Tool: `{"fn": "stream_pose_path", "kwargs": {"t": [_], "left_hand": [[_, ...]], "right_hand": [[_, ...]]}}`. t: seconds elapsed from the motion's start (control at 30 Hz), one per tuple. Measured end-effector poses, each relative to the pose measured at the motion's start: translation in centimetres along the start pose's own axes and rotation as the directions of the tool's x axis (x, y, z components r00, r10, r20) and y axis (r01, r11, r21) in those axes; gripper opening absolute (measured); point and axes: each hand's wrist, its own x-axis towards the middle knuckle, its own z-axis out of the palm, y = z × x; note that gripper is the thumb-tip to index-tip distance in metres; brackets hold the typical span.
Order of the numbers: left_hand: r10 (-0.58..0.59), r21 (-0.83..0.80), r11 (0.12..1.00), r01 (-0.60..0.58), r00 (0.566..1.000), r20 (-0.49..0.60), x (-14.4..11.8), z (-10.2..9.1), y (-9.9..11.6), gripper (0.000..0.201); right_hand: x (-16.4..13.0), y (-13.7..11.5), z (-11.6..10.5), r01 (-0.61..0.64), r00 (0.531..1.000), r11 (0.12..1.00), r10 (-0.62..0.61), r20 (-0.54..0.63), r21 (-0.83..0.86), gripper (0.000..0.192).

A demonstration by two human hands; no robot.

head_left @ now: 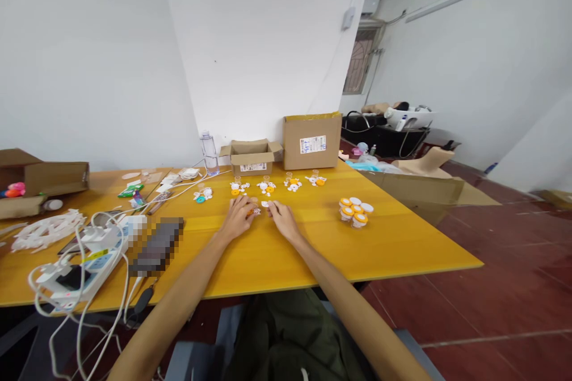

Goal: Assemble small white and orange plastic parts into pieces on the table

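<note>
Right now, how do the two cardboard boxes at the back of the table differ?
The small box has its flaps open; the big box is shut. The small box is lower and wider than tall; the big box stands taller. Both are brown cardboard with a white label, standing by the wall.

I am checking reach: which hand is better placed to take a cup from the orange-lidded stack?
Probably the right hand. It lies nearer the stack of orange-lidded cups, on the same side; the left hand would have to cross over.

table (313, 250): smooth yellow wood-look top, slight sheen
boxes (311, 141): matt brown cardboard
small jars (355, 211): glossy plastic
bottle (208, 153): clear plastic
floor (500, 309): dark red tiles, faint shine
</note>
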Motion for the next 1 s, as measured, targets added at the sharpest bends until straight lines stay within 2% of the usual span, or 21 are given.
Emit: {"fn": "stream_pose_path", "kwargs": {"t": [0.13,0.27,0.47,0.77,1.0], "left_hand": [[0.004,0.020,1.000,-0.004,1.000,0.031,0.05,0.24,-0.22,0.018],[0.008,0.013,1.000,-0.009,1.000,0.015,0.09,0.32,-0.26,0.016],[-0.002,0.043,0.999,0.001,0.999,0.034,0.06,0.31,-0.25,0.020],[-0.037,0.048,0.998,0.038,0.999,-0.018,-0.04,0.19,-0.16,0.018],[-0.066,0.024,0.998,0.065,0.997,0.029,-0.10,-0.01,-0.69,0.021]], "right_hand": [[-0.07,-0.09,-0.04,0.005,1.000,1.000,-0.005,0.000,-0.022,0.036],[-0.19,-0.28,-0.11,0.019,1.000,0.999,-0.019,0.008,-0.035,0.033],[-0.08,-0.11,-0.11,0.025,1.000,0.999,-0.025,0.016,-0.029,0.029],[-0.02,-0.02,-0.10,0.020,1.000,1.000,-0.020,0.017,0.002,0.027],[-0.09,-0.13,-0.17,0.037,0.999,0.999,-0.037,0.024,0.023,0.026]]}}
